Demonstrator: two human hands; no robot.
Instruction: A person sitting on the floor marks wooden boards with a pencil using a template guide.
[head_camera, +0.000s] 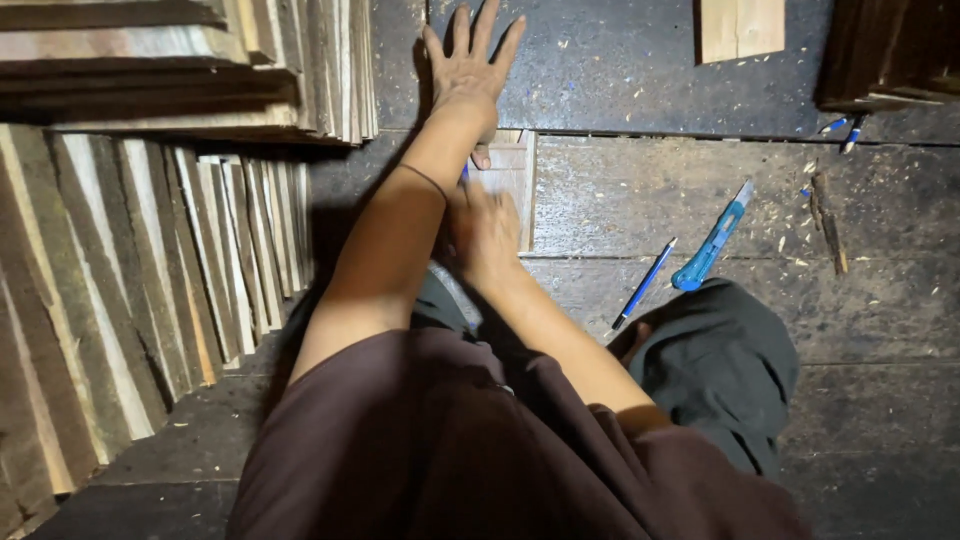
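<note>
My left hand (468, 62) lies flat with its fingers spread on the dark, sawdust-speckled floor, and its thumb reaches down onto a small pale wooden board (512, 175). My right hand (484, 232) rests on the near end of that board, just under my left forearm. It is closed around a thin blue pen (465, 172), of which only a short tip shows beside the wrist. My left arm hides much of the board.
Stacks of rough wooden slats (150, 260) fill the left side, with more piled at the top left (200, 60). A blue utility knife (712, 245) and another blue pen (645, 283) lie to the right. A pale wood piece (740, 28) and a dark stack (890, 50) sit at the top.
</note>
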